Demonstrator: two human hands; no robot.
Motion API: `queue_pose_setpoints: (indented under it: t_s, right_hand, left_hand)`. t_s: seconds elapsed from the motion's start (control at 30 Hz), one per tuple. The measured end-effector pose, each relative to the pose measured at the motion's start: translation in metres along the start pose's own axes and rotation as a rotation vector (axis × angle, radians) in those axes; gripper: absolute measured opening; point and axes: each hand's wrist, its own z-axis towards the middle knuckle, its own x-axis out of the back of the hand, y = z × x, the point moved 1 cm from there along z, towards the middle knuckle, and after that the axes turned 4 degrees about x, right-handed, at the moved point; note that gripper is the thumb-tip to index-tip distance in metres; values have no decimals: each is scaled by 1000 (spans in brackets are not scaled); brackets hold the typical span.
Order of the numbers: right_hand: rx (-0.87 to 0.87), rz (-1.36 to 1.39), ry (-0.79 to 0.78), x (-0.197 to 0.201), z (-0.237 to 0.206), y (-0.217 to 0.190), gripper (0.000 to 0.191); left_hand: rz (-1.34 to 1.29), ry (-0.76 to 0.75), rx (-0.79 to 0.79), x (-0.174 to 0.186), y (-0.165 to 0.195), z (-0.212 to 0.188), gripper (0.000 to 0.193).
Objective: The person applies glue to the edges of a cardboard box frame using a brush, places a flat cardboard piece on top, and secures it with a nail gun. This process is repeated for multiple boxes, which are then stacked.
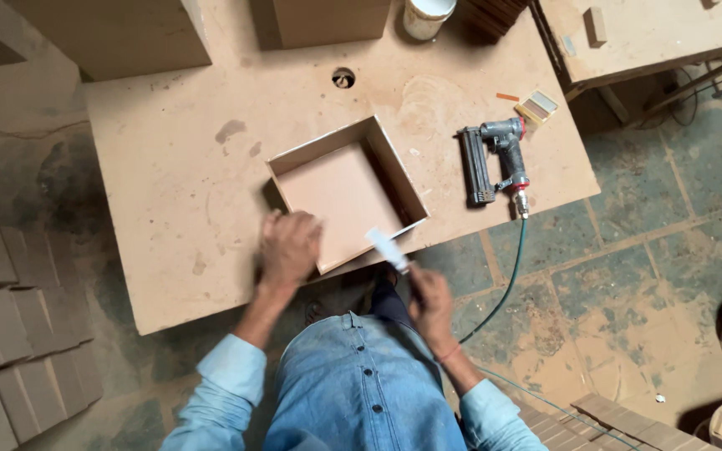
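While the left hand (290,246) rests palm-down on the near left wall of the box (346,194), fingers loosely curled over its edge, the right hand (429,302) is closed around a white brush (388,249) whose tip touches the near right corner. This open, shallow box sits at the desk (177,167) front edge, slightly overhanging, just ahead of both hands. A nail gun (495,159) lies to its right, well apart, its green hose (507,276) trailing off the desk.

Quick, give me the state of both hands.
Left hand: open, resting on the near corner of the open wooden box.
Right hand: closed, holding a white-tipped brush.
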Motion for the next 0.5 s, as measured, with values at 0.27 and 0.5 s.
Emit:
queue_pose_setpoints:
  t_s: [0.27, 0.5]
  right_hand:
    - [102, 255, -154, -15, -7, -35, 63]
    - [-529, 485, -23, 32, 10, 34, 39]
  left_hand:
    - [130, -241, -323, 33, -51, 46, 61]
    - [309, -517, -347, -25, -30, 35, 39]
